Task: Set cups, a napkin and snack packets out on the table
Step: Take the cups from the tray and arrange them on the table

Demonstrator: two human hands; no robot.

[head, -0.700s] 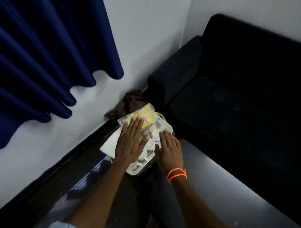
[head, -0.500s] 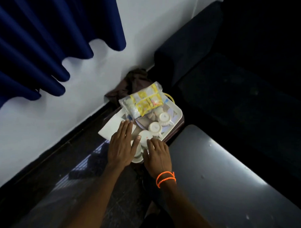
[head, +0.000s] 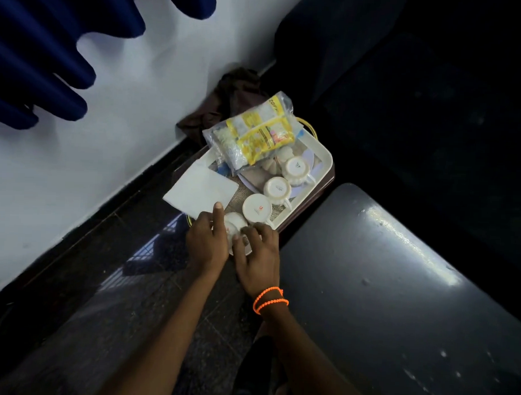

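Note:
A white tray (head: 325, 162) sits low beside the sofa, holding several white cups turned upside down. Nearest me is one cup (head: 233, 223), with my left hand (head: 207, 242) on its left side and my right hand (head: 258, 256) on its right, fingers curled around it. Two more cups (head: 256, 208) (head: 277, 188) stand in a row behind it. A folded white napkin (head: 200, 190) lies on the tray's left part. Clear and yellow snack packets (head: 255, 132) lie piled at the far end.
A dark grey table (head: 397, 290) fills the lower right. A dark sofa (head: 404, 99) stands behind the tray. A brown cloth (head: 227, 98) lies by the white wall, a blue curtain (head: 52, 42) hangs at upper left, and the floor is dark and glossy.
Both hands have drawn back from over the tray's middle to its near end and closed around the nearest cup. The napkin and the other cups have come into view.

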